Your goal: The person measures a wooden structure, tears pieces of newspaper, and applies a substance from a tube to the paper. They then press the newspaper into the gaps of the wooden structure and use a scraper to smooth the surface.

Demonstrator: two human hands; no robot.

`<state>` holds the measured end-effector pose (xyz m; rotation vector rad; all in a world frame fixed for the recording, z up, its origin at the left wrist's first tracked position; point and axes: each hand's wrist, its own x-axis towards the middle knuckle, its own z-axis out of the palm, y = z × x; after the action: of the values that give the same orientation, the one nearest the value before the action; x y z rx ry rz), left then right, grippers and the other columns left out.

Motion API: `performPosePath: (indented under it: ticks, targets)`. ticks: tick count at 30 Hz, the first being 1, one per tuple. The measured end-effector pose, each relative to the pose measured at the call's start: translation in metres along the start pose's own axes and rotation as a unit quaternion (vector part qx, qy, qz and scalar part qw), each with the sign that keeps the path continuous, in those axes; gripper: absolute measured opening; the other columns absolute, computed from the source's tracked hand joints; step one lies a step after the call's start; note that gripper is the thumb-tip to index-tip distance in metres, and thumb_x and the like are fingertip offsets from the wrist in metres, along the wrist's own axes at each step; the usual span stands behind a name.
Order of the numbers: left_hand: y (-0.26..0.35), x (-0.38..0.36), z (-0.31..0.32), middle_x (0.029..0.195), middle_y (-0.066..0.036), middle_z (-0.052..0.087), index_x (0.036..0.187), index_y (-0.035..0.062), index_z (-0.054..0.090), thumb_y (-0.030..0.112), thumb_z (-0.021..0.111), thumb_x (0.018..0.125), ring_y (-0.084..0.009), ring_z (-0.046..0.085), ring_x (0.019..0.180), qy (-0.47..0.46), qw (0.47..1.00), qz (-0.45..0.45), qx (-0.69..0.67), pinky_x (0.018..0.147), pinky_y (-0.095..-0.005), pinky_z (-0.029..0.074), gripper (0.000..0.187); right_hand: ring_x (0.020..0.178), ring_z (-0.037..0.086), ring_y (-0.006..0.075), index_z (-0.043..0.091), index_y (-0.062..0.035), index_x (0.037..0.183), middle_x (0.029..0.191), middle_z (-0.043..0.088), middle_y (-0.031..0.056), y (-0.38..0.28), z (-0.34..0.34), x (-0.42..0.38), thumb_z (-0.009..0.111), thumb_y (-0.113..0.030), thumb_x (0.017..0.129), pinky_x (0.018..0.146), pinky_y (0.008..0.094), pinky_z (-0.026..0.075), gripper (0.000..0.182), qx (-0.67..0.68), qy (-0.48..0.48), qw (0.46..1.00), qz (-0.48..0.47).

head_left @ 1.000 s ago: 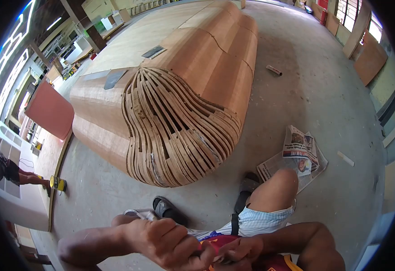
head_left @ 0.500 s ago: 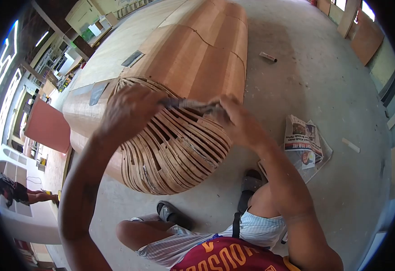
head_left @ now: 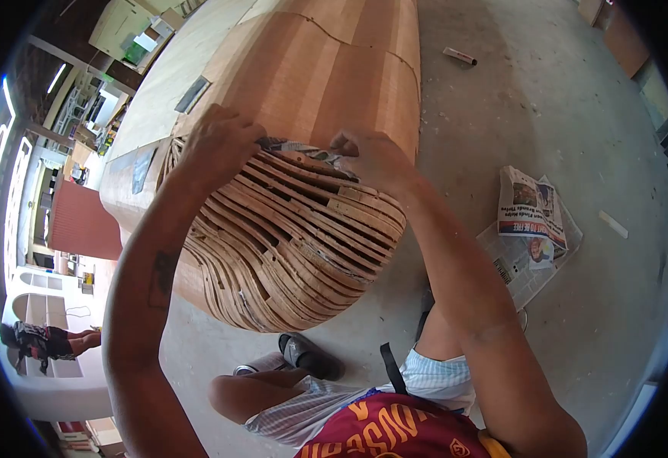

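Observation:
A large curved wooden form (head_left: 326,84) clad in thin plywood lies in front of me, its rounded near end built of many bent wooden strips (head_left: 296,229) with dark gaps between them. Across the upper gap stretches a rolled strip of newspaper (head_left: 299,147). My left hand (head_left: 223,145) pinches the strip's left end, down against the edge of the plywood. At the other end my right hand (head_left: 376,160) has its fingers closed on the newspaper, beside the top strips. Both hands partly cover the ends of the roll.
Newspaper sheets (head_left: 528,221) lie on the concrete floor to the right, with a pale stick (head_left: 614,224) beyond them. A small tube (head_left: 460,56) rests farther off. Another person (head_left: 48,341) stands at far left, near a reddish panel (head_left: 86,221).
Both hands have lowered the newspaper strip from above the wooden end onto its upper gap. My view has shifted closer to the form.

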<state>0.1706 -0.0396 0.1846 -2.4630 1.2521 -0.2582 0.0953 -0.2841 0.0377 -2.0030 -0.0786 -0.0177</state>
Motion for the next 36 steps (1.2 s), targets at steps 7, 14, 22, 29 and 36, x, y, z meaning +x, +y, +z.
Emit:
performPosePath:
  ticks: [7, 14, 22, 29, 36]
  targets:
    - [-0.003, 0.007, 0.000, 0.098, -0.005, 0.071, 0.097, 0.0134, 0.079, 0.014, 0.073, 0.087, -0.0242, 0.066, 0.110, 0.009, 0.998, 0.039, 0.043, 0.102, -0.0419, 0.051, 0.012, 0.106, 0.075, 0.0309, 0.074, -0.0033, 0.116, 0.111, 0.077, 0.0162, 0.011, 0.007, 0.014, 0.073, -0.009, 0.094, 0.094, 0.0425, 0.057, 0.023, -0.074, -0.048, 0.996, -0.033]
    - [-0.001, 0.010, 0.017, 0.101, -0.005, 0.071, 0.091, 0.0124, 0.078, 0.013, 0.068, 0.088, -0.0231, 0.065, 0.112, 0.029, 0.997, 0.071, 0.020, 0.104, -0.0400, 0.051, 0.010, 0.112, 0.072, 0.0327, 0.074, -0.0039, 0.117, 0.112, 0.077, 0.0150, -0.010, 0.007, 0.011, 0.072, -0.009, 0.095, 0.099, 0.0449, 0.056, 0.022, -0.164, -0.096, 0.981, 0.046]
    - [0.004, 0.016, 0.017, 0.102, -0.005, 0.069, 0.097, 0.0112, 0.077, 0.012, 0.069, 0.088, -0.0245, 0.065, 0.112, -0.015, 0.996, 0.074, 0.050, 0.104, -0.0400, 0.054, 0.012, 0.123, 0.066, 0.0361, 0.074, -0.0029, 0.118, 0.122, 0.072, 0.0153, 0.007, 0.021, 0.000, 0.070, -0.006, 0.093, 0.107, 0.0442, 0.053, 0.025, -0.206, -0.057, 0.976, -0.028]
    - [0.004, 0.027, 0.017, 0.107, -0.005, 0.069, 0.100, 0.0106, 0.076, 0.016, 0.075, 0.084, -0.0250, 0.063, 0.115, -0.069, 0.988, 0.095, 0.100, 0.103, -0.0408, 0.052, 0.016, 0.121, 0.065, 0.0364, 0.073, -0.0033, 0.117, 0.118, 0.071, 0.0154, 0.033, 0.034, 0.007, 0.068, -0.005, 0.092, 0.104, 0.0454, 0.053, 0.026, -0.065, -0.014, 0.998, -0.003]
    - [0.040, 0.022, 0.040, 0.124, -0.004, 0.067, 0.121, 0.0155, 0.074, 0.028, 0.080, 0.089, -0.0234, 0.060, 0.126, -0.008, 0.995, 0.092, 0.048, 0.113, -0.0468, 0.043, 0.035, 0.110, 0.069, 0.0363, 0.074, -0.0075, 0.114, 0.112, 0.073, 0.0155, 0.028, 0.019, 0.013, 0.065, -0.005, 0.095, 0.097, 0.0451, 0.053, 0.021, -0.192, -0.025, 0.980, -0.048]
